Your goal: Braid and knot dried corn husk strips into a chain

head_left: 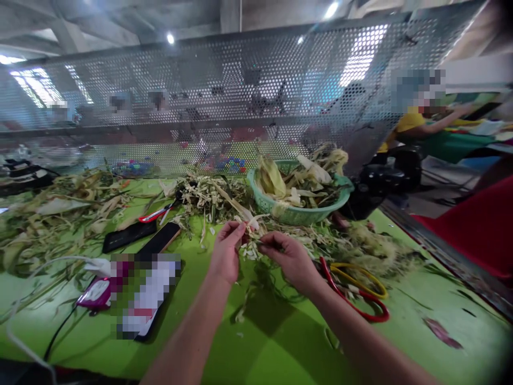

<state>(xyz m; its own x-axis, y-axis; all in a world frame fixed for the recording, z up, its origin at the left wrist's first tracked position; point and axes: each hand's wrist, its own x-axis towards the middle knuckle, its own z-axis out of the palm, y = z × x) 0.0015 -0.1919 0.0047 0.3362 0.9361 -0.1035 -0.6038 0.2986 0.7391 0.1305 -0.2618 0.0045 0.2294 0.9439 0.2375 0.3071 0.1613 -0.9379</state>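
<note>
My left hand [226, 252] is closed, pinching a small bunch of pale corn husk strips [251, 249] between thumb and fingers. Close beside it, my right hand [292, 262] has its fingers pressed together at the bunch's right edge; a thin strip seems to be in them, too small to make out. Cut ends of the bunch fan downward between the hands. Behind them lies a heap of shredded husk [204, 199]. Scissors with red and yellow handles [375, 318] rest beside my right forearm, their blades hidden.
A green plastic basket [302, 216] of dry husks stands behind my hands. Fine corn silk [372, 248] lies right, more husks [44, 214] left. At left are a lit phone [150, 299], dark phones [160, 240], a purple device [96, 293] with cables and a red-handled cutter [154, 215]. A perforated metal screen [224, 101] stands behind.
</note>
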